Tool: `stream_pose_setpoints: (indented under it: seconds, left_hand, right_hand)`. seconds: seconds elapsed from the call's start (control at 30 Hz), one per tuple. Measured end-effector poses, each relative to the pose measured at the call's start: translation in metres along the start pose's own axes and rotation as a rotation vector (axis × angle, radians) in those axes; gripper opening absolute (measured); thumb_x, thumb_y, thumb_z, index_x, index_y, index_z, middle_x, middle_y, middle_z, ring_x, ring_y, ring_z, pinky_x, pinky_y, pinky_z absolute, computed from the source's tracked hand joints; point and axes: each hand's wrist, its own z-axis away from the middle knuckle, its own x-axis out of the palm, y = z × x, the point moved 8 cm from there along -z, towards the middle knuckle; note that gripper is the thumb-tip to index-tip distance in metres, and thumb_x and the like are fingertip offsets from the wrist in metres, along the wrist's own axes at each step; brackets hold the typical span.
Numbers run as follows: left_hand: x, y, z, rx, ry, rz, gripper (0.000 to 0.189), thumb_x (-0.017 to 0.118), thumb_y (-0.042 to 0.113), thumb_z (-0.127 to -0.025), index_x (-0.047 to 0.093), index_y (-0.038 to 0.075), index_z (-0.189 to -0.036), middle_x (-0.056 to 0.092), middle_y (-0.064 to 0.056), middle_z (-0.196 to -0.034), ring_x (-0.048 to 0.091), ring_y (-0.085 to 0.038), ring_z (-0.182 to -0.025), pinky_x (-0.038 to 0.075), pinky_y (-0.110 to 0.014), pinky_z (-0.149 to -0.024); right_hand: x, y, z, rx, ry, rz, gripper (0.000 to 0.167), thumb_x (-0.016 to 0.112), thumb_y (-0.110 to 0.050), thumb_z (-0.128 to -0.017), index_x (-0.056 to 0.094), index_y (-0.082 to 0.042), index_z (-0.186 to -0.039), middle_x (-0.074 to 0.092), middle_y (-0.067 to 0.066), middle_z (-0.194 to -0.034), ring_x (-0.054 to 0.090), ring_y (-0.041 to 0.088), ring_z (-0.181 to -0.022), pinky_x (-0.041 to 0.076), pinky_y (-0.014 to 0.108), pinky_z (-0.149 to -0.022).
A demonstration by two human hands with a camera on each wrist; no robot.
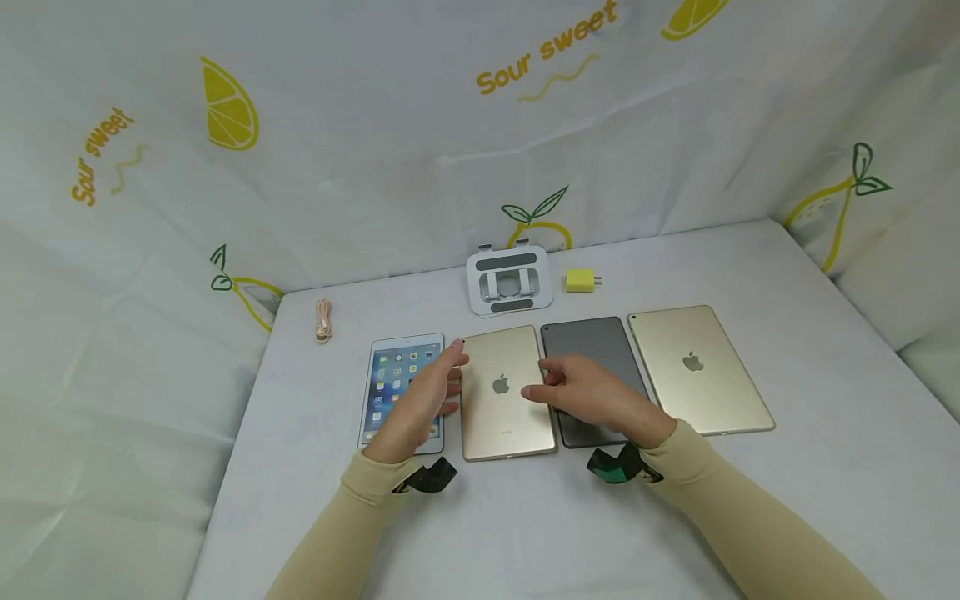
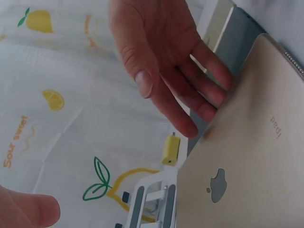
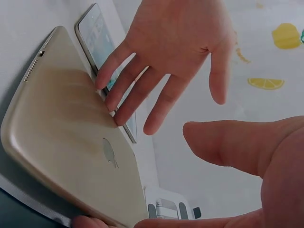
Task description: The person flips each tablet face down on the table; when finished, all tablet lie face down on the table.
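A gold tablet (image 1: 506,421) lies back up on the white cloth, its apple logo showing. At its left edge is my left hand (image 1: 420,404), fingers extended, partly covering a white tablet with a lit screen (image 1: 387,379). My right hand (image 1: 592,393) is at the gold tablet's right edge, above a dark grey tablet (image 1: 596,346), with its thumb over the gold back. In the right wrist view the left hand (image 3: 178,42) has straight, spread fingers by the gold tablet's edge. The right fingers (image 2: 204,90) appear loosely bent beside the opposite edge in the left wrist view.
A second gold tablet (image 1: 701,383) lies at the right, back up. Behind the row are a white folding stand (image 1: 480,287) and a yellow charger plug (image 1: 579,281). A bundled pink cable (image 1: 323,321) lies at the far left. Printed cloth walls rise behind and beside the table.
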Motion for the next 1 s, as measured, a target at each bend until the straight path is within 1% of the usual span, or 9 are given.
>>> stream_pose_setpoints:
  seconds: [0.23, 0.4, 0.53, 0.73, 0.9, 1.0]
  left_hand:
    - [-0.001, -0.0013, 0.0008, -0.001, -0.002, 0.006, 0.079, 0.038, 0.068, -0.109, 0.051, 0.008, -0.16, 0.047, -0.022, -0.164, 0.049, -0.043, -0.149, 0.044, -0.06, -0.122]
    - [-0.0007, 0.0001, 0.0005, 0.006, -0.004, 0.005, 0.078, 0.038, 0.067, -0.109, 0.051, 0.009, -0.16, 0.046, -0.022, -0.165, 0.048, -0.044, -0.15, 0.043, -0.06, -0.123]
    - [-0.0008, 0.0003, 0.0001, -0.001, -0.002, 0.019, 0.076, 0.039, 0.066, -0.11, 0.052, 0.009, -0.159, 0.046, -0.021, -0.165, 0.048, -0.043, -0.149, 0.042, -0.06, -0.124]
    - [-0.0001, -0.0002, -0.0007, 0.003, 0.001, 0.028, 0.077, 0.04, 0.066, -0.109, 0.053, 0.009, -0.158, 0.046, -0.021, -0.163, 0.047, -0.043, -0.149, 0.041, -0.06, -0.124]
    - [0.0006, -0.0004, -0.0022, 0.012, -0.003, 0.025, 0.078, 0.04, 0.067, -0.109, 0.052, 0.009, -0.159, 0.044, -0.018, -0.167, 0.046, -0.042, -0.151, 0.041, -0.06, -0.125]
    - [-0.0001, -0.0003, -0.0021, 0.015, -0.004, 0.023, 0.078, 0.039, 0.067, -0.109, 0.051, 0.009, -0.16, 0.043, -0.016, -0.169, 0.045, -0.042, -0.152, 0.04, -0.059, -0.126]
  right_hand:
    - [0.0017, -0.0032, 0.0027, 0.003, -0.011, 0.04, 0.076, 0.067, -0.048, -0.103, 0.052, 0.007, -0.155, 0.071, 0.019, -0.134, 0.068, 0.028, -0.117, 0.057, 0.049, -0.101]
    - [0.0016, -0.0044, 0.0039, 0.013, -0.018, 0.018, 0.076, 0.066, -0.047, -0.104, 0.051, 0.006, -0.156, 0.069, 0.021, -0.138, 0.068, 0.03, -0.122, 0.056, 0.052, -0.105]
    - [0.0011, -0.0057, 0.0045, 0.008, -0.02, 0.007, 0.075, 0.065, -0.046, -0.104, 0.051, 0.006, -0.156, 0.07, 0.021, -0.137, 0.069, 0.03, -0.121, 0.056, 0.052, -0.105]
    - [0.0015, -0.0065, 0.0048, 0.008, -0.018, 0.001, 0.075, 0.066, -0.046, -0.104, 0.05, 0.006, -0.156, 0.068, 0.024, -0.141, 0.068, 0.033, -0.125, 0.055, 0.055, -0.107]
    - [0.0019, -0.005, 0.0048, 0.013, -0.015, -0.004, 0.076, 0.066, -0.047, -0.104, 0.049, 0.004, -0.158, 0.066, 0.023, -0.144, 0.067, 0.034, -0.128, 0.053, 0.056, -0.11]
    - [0.0026, -0.005, 0.0051, 0.014, -0.015, -0.009, 0.076, 0.065, -0.048, -0.104, 0.049, 0.002, -0.159, 0.064, 0.023, -0.147, 0.065, 0.036, -0.133, 0.052, 0.057, -0.113]
